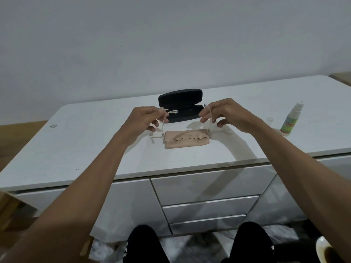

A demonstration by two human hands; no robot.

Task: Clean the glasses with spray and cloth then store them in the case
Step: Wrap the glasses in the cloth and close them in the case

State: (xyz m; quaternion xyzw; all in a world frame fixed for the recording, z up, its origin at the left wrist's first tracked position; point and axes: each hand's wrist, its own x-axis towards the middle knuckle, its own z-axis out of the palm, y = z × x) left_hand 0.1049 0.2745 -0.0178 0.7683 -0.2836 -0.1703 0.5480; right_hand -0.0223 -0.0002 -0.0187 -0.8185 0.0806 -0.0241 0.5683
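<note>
While the case [180, 108] lies open at the back of the white cabinet top [76, 145], the glasses [165, 120] are not yet inside it. The left hand [144, 118] and the right hand [226, 114] are apart, each pinching one clear temple, and the front seems to rest on the folded beige cloth [187, 142]. The spray bottle [291, 118] stands well apart on the right. I judge that cleaning is finished or nearly finished; folding and storing remain.
</note>
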